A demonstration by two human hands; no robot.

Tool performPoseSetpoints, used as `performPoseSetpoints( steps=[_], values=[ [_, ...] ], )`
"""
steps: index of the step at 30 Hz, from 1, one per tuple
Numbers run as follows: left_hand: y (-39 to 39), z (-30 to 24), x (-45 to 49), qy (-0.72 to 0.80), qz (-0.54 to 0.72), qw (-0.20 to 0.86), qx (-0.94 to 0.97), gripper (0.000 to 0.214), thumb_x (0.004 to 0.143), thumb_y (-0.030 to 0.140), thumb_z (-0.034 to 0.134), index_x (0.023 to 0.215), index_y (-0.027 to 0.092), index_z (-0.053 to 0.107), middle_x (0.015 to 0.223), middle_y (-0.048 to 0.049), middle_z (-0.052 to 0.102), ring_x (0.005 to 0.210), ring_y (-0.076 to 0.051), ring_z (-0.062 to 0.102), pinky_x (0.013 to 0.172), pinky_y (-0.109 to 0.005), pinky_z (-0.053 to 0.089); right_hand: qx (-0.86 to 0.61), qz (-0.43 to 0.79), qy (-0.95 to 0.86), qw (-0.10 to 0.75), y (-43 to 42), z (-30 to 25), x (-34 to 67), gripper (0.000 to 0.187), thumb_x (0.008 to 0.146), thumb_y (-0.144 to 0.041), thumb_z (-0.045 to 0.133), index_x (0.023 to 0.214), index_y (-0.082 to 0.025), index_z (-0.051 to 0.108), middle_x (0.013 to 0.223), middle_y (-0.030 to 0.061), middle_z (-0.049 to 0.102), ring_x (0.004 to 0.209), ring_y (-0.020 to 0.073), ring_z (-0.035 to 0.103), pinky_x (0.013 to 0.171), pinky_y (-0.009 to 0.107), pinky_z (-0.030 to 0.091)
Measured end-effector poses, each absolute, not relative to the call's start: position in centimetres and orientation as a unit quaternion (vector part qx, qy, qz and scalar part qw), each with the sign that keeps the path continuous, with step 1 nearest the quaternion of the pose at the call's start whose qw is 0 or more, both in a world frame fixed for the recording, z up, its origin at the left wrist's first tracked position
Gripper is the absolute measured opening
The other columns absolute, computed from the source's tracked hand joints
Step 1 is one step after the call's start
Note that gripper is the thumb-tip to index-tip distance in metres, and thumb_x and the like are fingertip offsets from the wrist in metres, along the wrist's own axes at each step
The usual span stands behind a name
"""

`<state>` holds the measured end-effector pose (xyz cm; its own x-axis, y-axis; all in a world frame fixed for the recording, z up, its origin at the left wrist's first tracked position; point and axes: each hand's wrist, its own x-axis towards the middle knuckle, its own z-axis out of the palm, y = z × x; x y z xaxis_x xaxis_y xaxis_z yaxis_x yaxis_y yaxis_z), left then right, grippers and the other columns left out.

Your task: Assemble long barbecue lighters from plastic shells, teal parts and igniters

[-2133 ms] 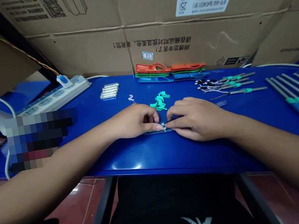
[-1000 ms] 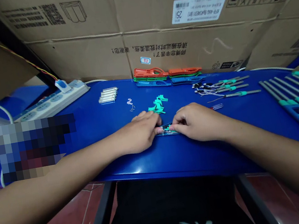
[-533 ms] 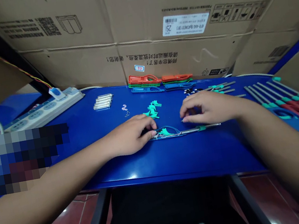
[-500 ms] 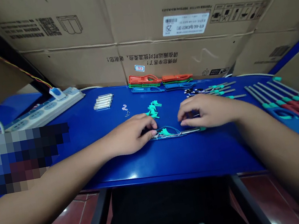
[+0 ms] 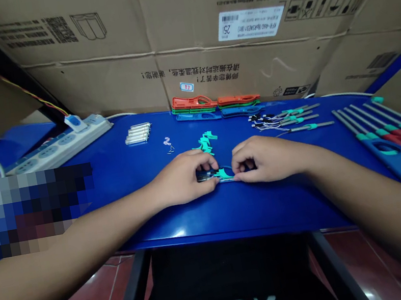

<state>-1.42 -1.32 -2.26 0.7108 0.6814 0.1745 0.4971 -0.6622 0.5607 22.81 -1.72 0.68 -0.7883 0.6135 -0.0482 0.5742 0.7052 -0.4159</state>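
A blue half-shell of a long-nosed lighter (image 5: 228, 168) lies on the blue table in front of me, with a teal trigger (image 5: 222, 174) seated in it. My left hand (image 5: 189, 176) is closed around its left end, thumb in front and fingers behind. My right hand (image 5: 260, 160) pinches the shell's right part near the loop, at its front edge; the fingers hide the metal nozzle side. Just behind my left hand are loose teal triggers (image 5: 205, 142). Nozzle tubes with wires (image 5: 301, 119) lie beyond my right hand.
Clear fuel tanks (image 5: 138, 133), small metal bits (image 5: 170, 150) and stacked orange, green and blue shells (image 5: 194, 103) lie toward the back. Finished-looking lighters (image 5: 398, 151) line the right side. A power strip (image 5: 60, 146) sits at left; a cardboard wall (image 5: 96, 85) stands behind.
My right hand has moved left and closed in on the shell, its fingers now pinching by the loop. My left hand has shifted slightly right. The view has tilted a little.
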Motion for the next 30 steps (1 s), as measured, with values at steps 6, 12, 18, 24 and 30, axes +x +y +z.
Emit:
performPoseSetpoints(
  steps=[6, 12, 18, 24, 30],
  values=[
    [1.0, -1.1, -3.4, 0.387, 0.227, 0.115, 0.886, 0.023, 0.086, 0.034, 0.059, 0.097, 0.017, 0.071, 0.090, -0.0050, 0.066, 0.083, -0.019, 0.062, 0.078, -0.033, 0.049, -0.423, 0.111, -0.888, 0.140, 0.1, 1.8, 25.9, 0.024, 0.090, -0.039, 0.059, 0.087, -0.019, 0.072, 0.085, 0.0039, 0.072, 0.074, 0.0160, 0.062, 0.069, 0.029, 0.045],
    [2.7, -1.7, -4.0, 0.423, 0.165, 0.055, 0.889, 0.025, 0.085, 0.034, 0.059, 0.095, 0.018, 0.074, 0.088, -0.0063, 0.066, 0.084, -0.021, 0.063, 0.079, -0.035, 0.049, -0.512, 0.049, -0.844, 0.153, 1.4, 1.4, 27.5, 0.024, 0.088, -0.039, 0.058, 0.087, -0.021, 0.073, 0.081, 0.0030, 0.073, 0.070, 0.0172, 0.063, 0.064, 0.030, 0.043],
    [3.7, -0.8, -4.0, 0.427, 0.190, 0.037, 0.883, 0.026, 0.084, 0.035, 0.059, 0.095, 0.017, 0.075, 0.090, -0.0068, 0.068, 0.084, -0.021, 0.064, 0.081, -0.034, 0.049, -0.543, -0.037, -0.814, 0.203, 2.6, 1.2, 28.3, 0.026, 0.087, -0.033, 0.055, 0.092, -0.019, 0.076, 0.096, 0.0076, 0.075, 0.087, 0.0227, 0.067, 0.078, 0.034, 0.049],
    [3.5, 3.4, -2.5, 0.436, 0.191, 0.012, 0.879, 0.019, 0.082, 0.030, 0.061, 0.080, 0.018, 0.075, 0.078, -0.0039, 0.070, 0.069, -0.017, 0.061, 0.069, -0.031, 0.045, -0.607, -0.101, -0.787, 0.050, 6.1, 0.5, 29.8, 0.038, 0.089, -0.031, 0.052, 0.118, -0.017, 0.073, 0.119, 0.0149, 0.071, 0.107, 0.0316, 0.064, 0.087, 0.041, 0.048],
    [1.3, 3.3, -1.7, 0.373, 0.269, 0.011, 0.888, 0.024, 0.088, 0.031, 0.055, 0.081, 0.017, 0.073, 0.077, -0.0029, 0.070, 0.067, -0.015, 0.060, 0.067, -0.029, 0.043, -0.624, -0.058, -0.779, 0.025, 10.2, -0.7, 29.3, 0.026, 0.086, -0.038, 0.060, 0.098, -0.022, 0.078, 0.104, 0.0082, 0.075, 0.092, 0.0234, 0.067, 0.077, 0.031, 0.048]
  ],
)
